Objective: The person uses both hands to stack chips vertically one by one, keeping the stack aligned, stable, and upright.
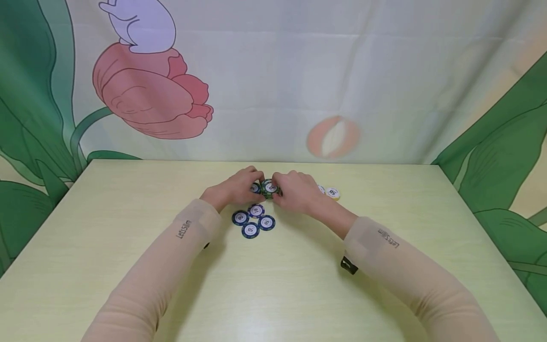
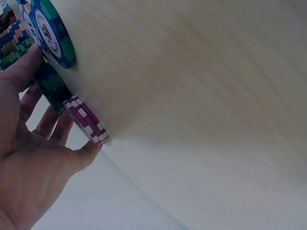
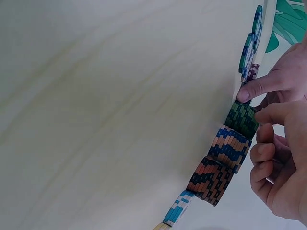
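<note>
Near the back of the table, my left hand [image 1: 239,186] has its thumb and fingers around a dark green stack of poker chips [image 2: 52,87]. Its little finger lies beside a short purple-and-white chip stack [image 2: 86,120]. Close against it on the right, my right hand [image 1: 297,191] grips a green poker chip stack [image 3: 242,118], fingers curled. The left thumb tip lies right at that stack's side. A blue-and-orange stack [image 3: 230,148] and a brown-and-black stack [image 3: 211,181] continue the row, hidden behind the right hand in the head view.
Several loose chips [image 1: 250,230] lie flat in front of the hands. Past the right hand are a blue-and-white stack [image 3: 179,208] and a low yellow-and-white stack [image 1: 333,193]. A printed curtain [image 1: 265,95] hangs along the table's [image 1: 273,285] back edge.
</note>
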Action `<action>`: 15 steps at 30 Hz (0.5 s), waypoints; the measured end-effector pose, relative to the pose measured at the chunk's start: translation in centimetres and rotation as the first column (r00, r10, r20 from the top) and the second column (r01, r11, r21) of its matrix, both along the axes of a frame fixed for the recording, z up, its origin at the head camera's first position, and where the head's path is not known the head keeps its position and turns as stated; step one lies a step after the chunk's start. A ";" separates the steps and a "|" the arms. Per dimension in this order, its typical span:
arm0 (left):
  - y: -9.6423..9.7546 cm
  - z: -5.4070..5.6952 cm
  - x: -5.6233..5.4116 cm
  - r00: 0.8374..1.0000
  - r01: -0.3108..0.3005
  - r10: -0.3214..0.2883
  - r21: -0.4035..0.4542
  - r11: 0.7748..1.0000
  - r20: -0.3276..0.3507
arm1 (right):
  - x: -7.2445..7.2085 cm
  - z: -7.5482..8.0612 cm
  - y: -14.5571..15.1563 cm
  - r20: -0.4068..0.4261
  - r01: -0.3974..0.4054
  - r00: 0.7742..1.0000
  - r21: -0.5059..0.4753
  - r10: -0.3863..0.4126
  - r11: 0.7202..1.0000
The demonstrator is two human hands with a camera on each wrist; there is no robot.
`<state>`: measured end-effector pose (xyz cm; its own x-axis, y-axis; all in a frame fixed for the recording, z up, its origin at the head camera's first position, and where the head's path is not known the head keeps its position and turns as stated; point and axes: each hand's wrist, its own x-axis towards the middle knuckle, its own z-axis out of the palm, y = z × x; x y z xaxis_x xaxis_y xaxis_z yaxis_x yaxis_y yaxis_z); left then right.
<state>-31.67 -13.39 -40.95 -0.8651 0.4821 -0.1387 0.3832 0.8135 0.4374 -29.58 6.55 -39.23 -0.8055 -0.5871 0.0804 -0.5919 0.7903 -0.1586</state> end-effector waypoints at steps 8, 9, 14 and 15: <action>0.0 0.1 0.1 1.000 0.001 -0.001 -0.006 1.000 0.003 | -0.1 -0.2 -0.2 -0.028 0.001 1.000 0.003 -0.001 1.000; 0.0 0.1 0.1 1.000 0.002 -0.002 -0.006 1.000 0.003 | -0.1 -0.2 -0.2 -0.030 0.002 1.000 0.002 -0.002 1.000; 0.1 0.1 0.2 1.000 0.003 -0.003 -0.011 1.000 0.004 | -0.1 -0.3 -0.2 -0.046 0.007 0.999 -0.007 -0.007 1.000; 0.1 0.1 0.2 1.000 0.006 -0.006 -0.012 1.000 0.001 | -0.1 -0.4 -0.2 -0.049 0.007 0.999 -0.009 -0.007 1.000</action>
<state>-31.46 -13.34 -40.86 -0.8621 0.4853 -0.1457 0.3874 0.8166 0.4278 -29.73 6.37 -39.63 -0.8045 -0.5806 0.1252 -0.5936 0.7931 -0.1363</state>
